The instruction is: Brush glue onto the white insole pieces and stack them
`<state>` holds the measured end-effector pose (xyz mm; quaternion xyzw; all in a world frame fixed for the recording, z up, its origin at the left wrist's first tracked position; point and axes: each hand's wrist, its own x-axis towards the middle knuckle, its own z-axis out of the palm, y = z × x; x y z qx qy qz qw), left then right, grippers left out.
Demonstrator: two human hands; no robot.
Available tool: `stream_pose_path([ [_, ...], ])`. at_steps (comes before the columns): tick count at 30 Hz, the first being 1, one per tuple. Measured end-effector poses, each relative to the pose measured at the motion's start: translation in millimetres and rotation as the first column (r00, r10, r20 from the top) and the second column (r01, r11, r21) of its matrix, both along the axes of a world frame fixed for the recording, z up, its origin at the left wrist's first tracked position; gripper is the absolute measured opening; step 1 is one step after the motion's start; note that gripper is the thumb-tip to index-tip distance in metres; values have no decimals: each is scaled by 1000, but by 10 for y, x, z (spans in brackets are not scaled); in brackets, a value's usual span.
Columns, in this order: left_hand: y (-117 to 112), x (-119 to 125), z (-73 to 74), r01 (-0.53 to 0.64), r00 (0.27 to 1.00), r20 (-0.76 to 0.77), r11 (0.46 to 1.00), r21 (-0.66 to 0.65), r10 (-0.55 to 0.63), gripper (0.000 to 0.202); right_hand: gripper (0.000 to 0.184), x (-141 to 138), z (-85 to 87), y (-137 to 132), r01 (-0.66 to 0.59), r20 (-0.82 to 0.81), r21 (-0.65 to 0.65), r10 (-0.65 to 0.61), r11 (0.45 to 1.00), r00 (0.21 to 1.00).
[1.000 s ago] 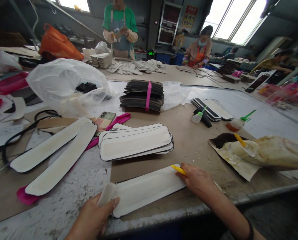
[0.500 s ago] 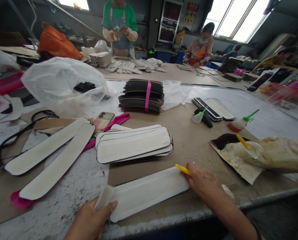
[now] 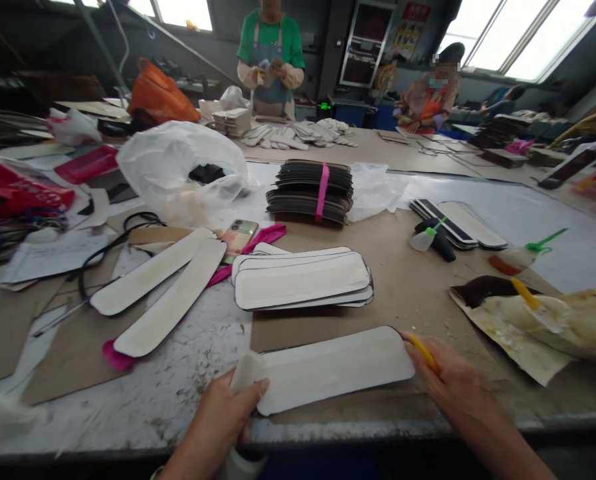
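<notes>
A long pale panel (image 3: 335,370) with rounded corners and a dark edge lies near the table's front edge. At its left end, my left hand (image 3: 223,410) is closed with the thumb on top, gripping a curled pale strip (image 3: 247,372) against that end. Pale material (image 3: 243,465) also hangs below this hand. My right hand (image 3: 451,377) is closed around a slim yellow tool (image 3: 425,353) at the panel's right end; its tip is hard to make out. Just behind lies a stack of similar pale panels (image 3: 303,283).
Two pale panels (image 3: 173,297) lie on the left, by a phone (image 3: 243,235). Behind stand a bundle of dark pieces (image 3: 311,190) and a plastic bag (image 3: 178,157). Right are squeeze bottles (image 3: 515,257) and a glue-smeared bag (image 3: 578,320). Two people work across the table.
The view has swung left, so the scene sits farther right. My right hand has turned the yellow tool and brought it round the panel's right end. My left hand keeps its grip.
</notes>
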<state>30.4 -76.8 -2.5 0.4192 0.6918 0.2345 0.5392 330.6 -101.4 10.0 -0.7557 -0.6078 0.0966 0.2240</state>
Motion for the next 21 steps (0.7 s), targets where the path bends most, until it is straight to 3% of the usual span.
stream_pose_path([
  [2, -12, -43, 16, 7, 997, 78, 1000, -30, -5, 26, 43, -20, 45, 16, 151, -109, -97, -161, 984, 981],
  [4, -27, -99, 42, -11, 984, 177, 999, -48, 19, 30, 43, -43, 81, 27, 226, -180, -220, -267, 949, 947],
  [7, -60, -186, 87, -127, 938, 320, 991, -51, 137, 39, 43, -84, 111, 10, 250, -272, -302, -335, 920, 902],
  [11, -102, -278, 100, -232, 893, 386, 972, -46, 232, 52, 51, -143, 174, -39, 257, -464, -392, -431, 883, 774],
  [14, -113, -332, 84, -216, 888, 409, 976, -31, 210, 44, 54, -211, 257, -51, 253, -550, -409, -458, 877, 698],
  [16, -111, -363, 87, -173, 896, 411, 984, -32, 170, 38, 52, -269, 304, -53, 234, -577, -398, -441, 887, 688],
  [19, -105, -395, 127, -103, 914, 390, 994, -37, 110, 41, 46, -350, 326, -62, 164, -599, -343, -350, 925, 720],
  [21, -103, -404, 164, -116, 919, 374, 992, -43, 124, 42, 41, -382, 305, -69, 118, -573, -287, -269, 951, 775],
])
